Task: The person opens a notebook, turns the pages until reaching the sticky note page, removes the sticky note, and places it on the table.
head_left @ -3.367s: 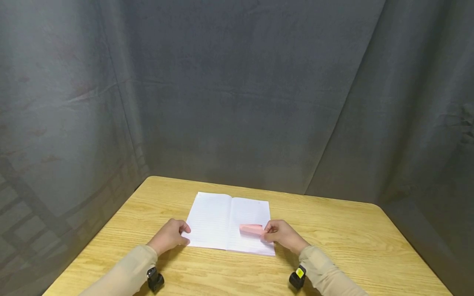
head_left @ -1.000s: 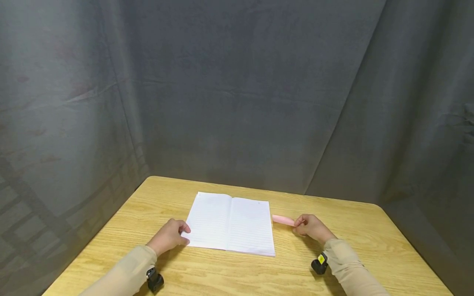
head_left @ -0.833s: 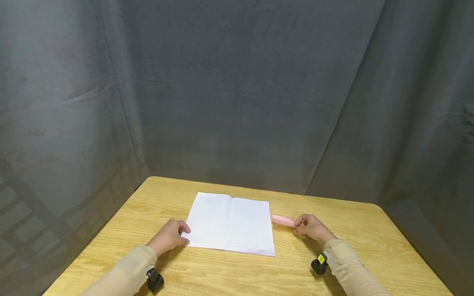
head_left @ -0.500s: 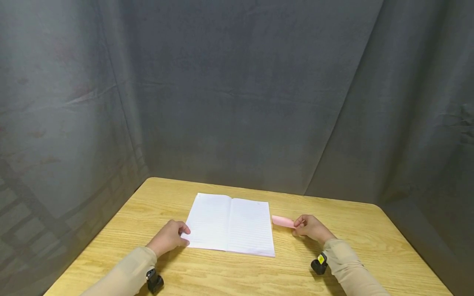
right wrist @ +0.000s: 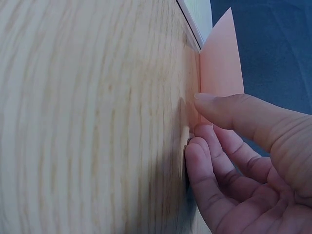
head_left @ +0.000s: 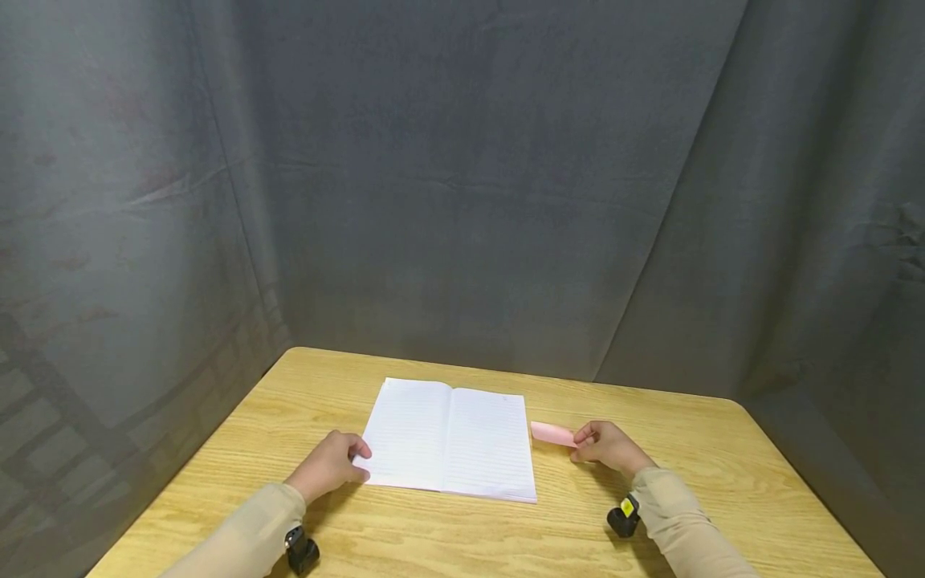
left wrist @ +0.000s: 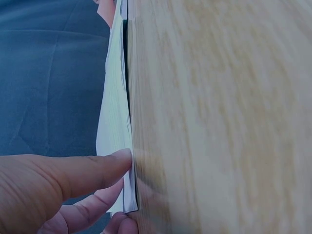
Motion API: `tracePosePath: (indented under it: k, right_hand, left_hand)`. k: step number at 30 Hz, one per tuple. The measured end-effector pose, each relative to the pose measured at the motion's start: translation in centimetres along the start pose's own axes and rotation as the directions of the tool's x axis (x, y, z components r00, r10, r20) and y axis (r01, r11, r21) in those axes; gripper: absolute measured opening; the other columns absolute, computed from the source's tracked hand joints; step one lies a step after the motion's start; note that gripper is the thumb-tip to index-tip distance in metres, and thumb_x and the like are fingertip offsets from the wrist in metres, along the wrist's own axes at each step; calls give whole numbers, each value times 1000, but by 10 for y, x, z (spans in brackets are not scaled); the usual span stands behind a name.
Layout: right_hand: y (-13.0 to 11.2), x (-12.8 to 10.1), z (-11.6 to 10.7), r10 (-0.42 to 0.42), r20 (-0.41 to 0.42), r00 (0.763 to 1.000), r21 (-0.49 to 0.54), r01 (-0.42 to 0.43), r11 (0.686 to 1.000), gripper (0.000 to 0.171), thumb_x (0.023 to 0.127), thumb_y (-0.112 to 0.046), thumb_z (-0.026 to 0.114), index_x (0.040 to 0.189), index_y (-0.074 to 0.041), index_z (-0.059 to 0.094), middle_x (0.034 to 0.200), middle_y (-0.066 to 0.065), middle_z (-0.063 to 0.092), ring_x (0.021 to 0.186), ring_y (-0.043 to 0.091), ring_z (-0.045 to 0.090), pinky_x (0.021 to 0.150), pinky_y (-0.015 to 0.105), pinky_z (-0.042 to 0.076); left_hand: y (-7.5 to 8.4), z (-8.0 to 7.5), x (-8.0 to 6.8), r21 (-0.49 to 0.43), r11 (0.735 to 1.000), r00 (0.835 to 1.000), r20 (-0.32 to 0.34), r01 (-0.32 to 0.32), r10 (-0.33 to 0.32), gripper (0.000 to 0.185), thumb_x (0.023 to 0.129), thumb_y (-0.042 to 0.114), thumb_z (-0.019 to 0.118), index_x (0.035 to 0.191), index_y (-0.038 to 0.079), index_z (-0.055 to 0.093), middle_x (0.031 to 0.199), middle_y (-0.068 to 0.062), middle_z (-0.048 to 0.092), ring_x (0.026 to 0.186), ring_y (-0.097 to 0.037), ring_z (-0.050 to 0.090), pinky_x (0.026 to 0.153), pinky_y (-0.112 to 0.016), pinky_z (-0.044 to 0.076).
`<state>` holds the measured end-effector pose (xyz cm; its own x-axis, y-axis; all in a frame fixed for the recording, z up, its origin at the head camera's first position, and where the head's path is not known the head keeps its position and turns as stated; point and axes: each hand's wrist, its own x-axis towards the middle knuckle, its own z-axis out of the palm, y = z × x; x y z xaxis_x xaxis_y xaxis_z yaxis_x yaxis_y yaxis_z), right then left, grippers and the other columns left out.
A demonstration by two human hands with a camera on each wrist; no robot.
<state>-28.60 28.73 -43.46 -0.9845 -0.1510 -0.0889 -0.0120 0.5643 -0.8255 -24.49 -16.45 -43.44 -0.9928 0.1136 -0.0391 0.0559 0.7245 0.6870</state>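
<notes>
Right wrist: seemingly folded pink paper [right wrist: 222,63].

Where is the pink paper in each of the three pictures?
Head view: the pink paper lies on the table, just right of the open notebook, at the right hand's fingertips.
Left wrist view: only a pink sliver at the top edge, past the notebook's far end.
Right wrist view: upper right, with the thumb on its edge.
Shared landmark: the notebook, whose edge shows beside the pink paper.

left hand [left wrist: 44,190] thumb on notebook [left wrist: 114,131] corner, against wooden table [left wrist: 219,117]
</notes>
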Motion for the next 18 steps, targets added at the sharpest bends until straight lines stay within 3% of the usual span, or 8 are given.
tracePosePath:
  k: [9,18]
  right_hand:
    - [3,1,-2,2,1,1000,4,-2,1000,31,75,3,75,99,11,56,82,8,59,73,14,54,62,22,45]
    - [2,-6,-9,-24,90,996,104,15,994,36,78,6,69,106,17,49,86,11,58,76,15,58,67,24,51]
  left_hand:
    - [-1,1,2,12,1000,1000,-4,6,-6,23,71,-2,80,89,4,66,85,-4,57,78,-19,49,74,-36,45]
    - [-3,1,2,9,1000,1000,4,16,-16,24,71,-1,80,89,4,66,86,-5,57,79,-19,49,74,-36,45]
